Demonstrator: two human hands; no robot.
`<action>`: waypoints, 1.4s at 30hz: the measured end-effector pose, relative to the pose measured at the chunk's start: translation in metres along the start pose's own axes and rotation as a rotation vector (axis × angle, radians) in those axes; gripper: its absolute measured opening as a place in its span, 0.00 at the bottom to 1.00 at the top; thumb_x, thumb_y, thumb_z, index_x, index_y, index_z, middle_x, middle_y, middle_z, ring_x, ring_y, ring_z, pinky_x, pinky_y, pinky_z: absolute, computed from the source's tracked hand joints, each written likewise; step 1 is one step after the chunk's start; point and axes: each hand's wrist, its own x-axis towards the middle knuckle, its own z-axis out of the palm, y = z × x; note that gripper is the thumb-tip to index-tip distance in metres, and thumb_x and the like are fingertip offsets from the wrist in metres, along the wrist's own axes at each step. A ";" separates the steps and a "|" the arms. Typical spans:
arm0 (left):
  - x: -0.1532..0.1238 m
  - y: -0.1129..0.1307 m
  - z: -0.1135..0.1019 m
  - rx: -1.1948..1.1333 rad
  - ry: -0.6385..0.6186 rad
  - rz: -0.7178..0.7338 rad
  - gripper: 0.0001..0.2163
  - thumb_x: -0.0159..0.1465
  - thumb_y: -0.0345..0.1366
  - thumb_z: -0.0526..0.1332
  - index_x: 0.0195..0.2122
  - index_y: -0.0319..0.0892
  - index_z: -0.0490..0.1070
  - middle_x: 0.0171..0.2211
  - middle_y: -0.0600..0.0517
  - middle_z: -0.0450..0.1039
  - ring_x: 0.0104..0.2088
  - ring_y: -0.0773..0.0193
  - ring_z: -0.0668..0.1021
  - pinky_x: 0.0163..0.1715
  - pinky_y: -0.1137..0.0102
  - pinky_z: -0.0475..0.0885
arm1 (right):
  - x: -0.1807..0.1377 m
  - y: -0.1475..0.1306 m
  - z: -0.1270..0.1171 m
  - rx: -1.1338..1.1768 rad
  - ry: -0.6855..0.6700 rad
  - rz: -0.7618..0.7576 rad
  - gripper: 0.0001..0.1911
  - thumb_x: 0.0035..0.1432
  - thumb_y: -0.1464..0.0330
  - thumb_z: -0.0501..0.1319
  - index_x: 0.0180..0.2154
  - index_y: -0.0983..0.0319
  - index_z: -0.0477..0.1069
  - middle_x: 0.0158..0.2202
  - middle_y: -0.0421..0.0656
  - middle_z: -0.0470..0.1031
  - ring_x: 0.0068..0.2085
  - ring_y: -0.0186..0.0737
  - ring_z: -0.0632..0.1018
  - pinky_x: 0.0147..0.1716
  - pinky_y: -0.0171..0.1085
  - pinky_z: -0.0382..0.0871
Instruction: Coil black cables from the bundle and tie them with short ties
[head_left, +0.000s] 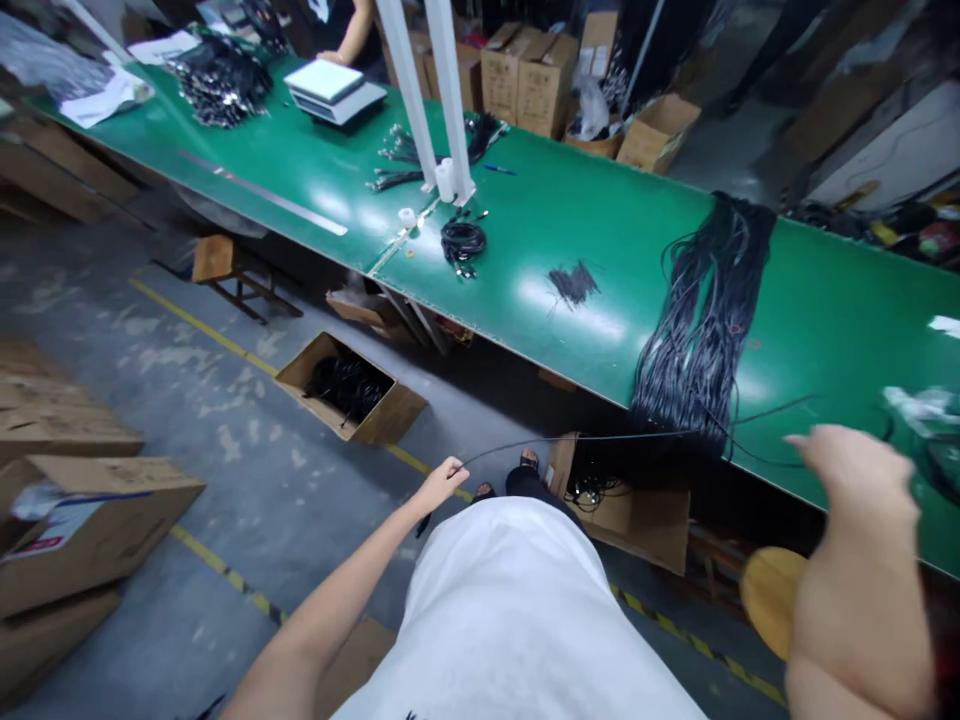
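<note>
My left hand is closed on one thin black cable, stretched out level to the right toward my right hand. That hand hovers over the front edge of the green table; its fingers are blurred, and a finger points left along the cable. A thick bundle of black cables lies across the table and hangs over its edge just left of my right hand. I wear a white top, and my feet show below.
Open cardboard boxes with black cables stand on the floor under the table. A small cable coil, a white post, a scale and another person's arm are farther along. Stacked cartons stand left; a round stool right.
</note>
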 end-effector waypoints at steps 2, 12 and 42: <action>-0.013 0.029 0.005 -0.221 -0.082 0.030 0.25 0.64 0.59 0.51 0.45 0.40 0.66 0.22 0.62 0.54 0.20 0.74 0.56 0.20 0.77 0.53 | -0.005 -0.037 0.068 0.044 -0.098 -0.010 0.16 0.56 0.57 0.63 0.45 0.55 0.74 0.56 0.51 0.71 0.58 0.57 0.70 0.58 0.58 0.63; -0.067 0.104 -0.141 -1.327 0.444 0.285 0.16 0.73 0.41 0.48 0.42 0.38 0.74 0.19 0.62 0.51 0.14 0.79 0.52 0.12 0.83 0.48 | -0.063 -0.044 0.192 0.220 -0.504 -0.131 0.24 0.63 0.49 0.47 0.32 0.55 0.73 0.40 0.50 0.79 0.38 0.54 0.78 0.36 0.47 0.71; -0.067 0.153 -0.080 -1.212 0.221 0.120 0.16 0.74 0.40 0.47 0.48 0.44 0.73 0.21 0.58 0.49 0.16 0.74 0.52 0.11 0.80 0.46 | -0.077 0.044 0.199 0.119 -0.583 -0.072 0.23 0.64 0.54 0.54 0.31 0.63 0.78 0.33 0.51 0.78 0.31 0.38 0.75 0.35 0.39 0.65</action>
